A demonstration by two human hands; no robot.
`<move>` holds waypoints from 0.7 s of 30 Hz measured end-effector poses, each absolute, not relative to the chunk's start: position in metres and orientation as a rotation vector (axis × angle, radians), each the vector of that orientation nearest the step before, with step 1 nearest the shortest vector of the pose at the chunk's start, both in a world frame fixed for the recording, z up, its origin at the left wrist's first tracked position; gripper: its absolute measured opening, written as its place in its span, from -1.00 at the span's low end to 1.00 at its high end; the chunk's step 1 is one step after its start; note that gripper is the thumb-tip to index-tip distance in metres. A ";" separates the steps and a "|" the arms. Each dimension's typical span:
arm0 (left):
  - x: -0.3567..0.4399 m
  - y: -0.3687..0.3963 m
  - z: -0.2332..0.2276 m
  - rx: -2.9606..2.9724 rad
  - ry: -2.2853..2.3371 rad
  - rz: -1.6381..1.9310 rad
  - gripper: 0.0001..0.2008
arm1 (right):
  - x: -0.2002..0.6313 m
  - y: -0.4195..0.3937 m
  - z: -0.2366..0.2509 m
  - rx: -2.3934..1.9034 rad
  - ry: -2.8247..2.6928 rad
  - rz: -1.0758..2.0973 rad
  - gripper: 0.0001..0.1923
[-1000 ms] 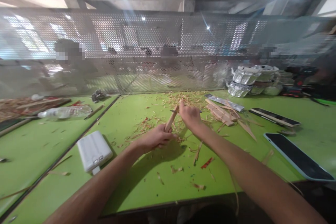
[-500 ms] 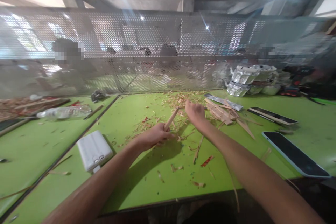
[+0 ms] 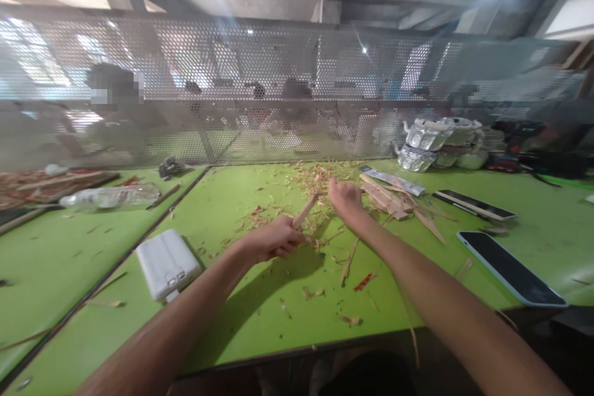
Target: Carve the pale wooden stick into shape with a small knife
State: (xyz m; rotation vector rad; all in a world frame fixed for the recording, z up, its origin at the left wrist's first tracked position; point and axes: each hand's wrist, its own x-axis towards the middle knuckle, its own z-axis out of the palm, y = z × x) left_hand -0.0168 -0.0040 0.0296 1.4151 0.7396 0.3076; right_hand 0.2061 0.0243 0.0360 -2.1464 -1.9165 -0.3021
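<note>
My left hand (image 3: 277, 239) is closed round a pale wooden stick (image 3: 306, 211), which slants up and to the right out of the fist. Close to the stick's tip, my right hand (image 3: 346, 197) is in a fist. A thin edge seems to lie between that fist and the tip, but whatever the fingers grip is hidden. Curled wood shavings (image 3: 315, 174) are heaped beyond both hands and scattered around them. Right of my right hand lies a pile of flat wooden strips (image 3: 387, 198).
A white power bank (image 3: 167, 263) lies left, a phone (image 3: 510, 267) right. At the back right are foil-like silver pots (image 3: 420, 143) and a power drill (image 3: 513, 142). A plastic bottle (image 3: 111, 196) lies far left. A perforated metal screen (image 3: 260, 130) borders the green table (image 3: 260, 328).
The view has shifted slightly, so things at the right appear a little further left. Both hands keep nearly the same place and grip, with the stick's tip still beside my right fist.
</note>
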 end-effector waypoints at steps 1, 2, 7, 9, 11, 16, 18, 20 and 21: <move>-0.018 -0.006 0.030 1.404 0.727 0.274 -0.61 | 0.211 0.024 0.036 -2.170 -1.895 -0.310 -0.62; -0.019 -0.007 0.030 1.385 0.710 0.237 -0.61 | 0.218 0.023 0.037 -2.204 -1.863 -0.316 -0.64; -0.024 -0.001 0.026 1.297 0.653 0.347 -0.65 | 0.236 0.018 0.050 -2.341 -1.663 -0.410 -0.65; -0.025 0.006 0.020 1.253 0.665 0.390 -0.69 | 0.223 0.016 0.053 -2.281 -1.697 -0.436 -0.64; -0.024 0.011 0.016 1.213 0.674 0.443 -0.70 | 0.200 0.013 0.050 -2.197 -1.789 -0.424 -0.69; -0.018 0.005 0.019 1.200 0.627 0.551 -0.70 | 0.151 -0.003 0.037 -1.975 -2.098 -0.265 -0.71; -0.015 0.000 0.022 1.232 0.610 0.542 -0.72 | 0.144 -0.008 0.033 -1.958 -2.179 -0.258 -0.74; -0.012 -0.005 0.024 1.278 0.642 0.531 -0.73 | 0.142 -0.009 0.030 -1.963 -2.211 -0.305 -0.76; -0.010 -0.007 0.023 1.310 0.688 0.531 -0.74 | 0.143 -0.009 0.029 -1.971 -2.212 -0.339 -0.75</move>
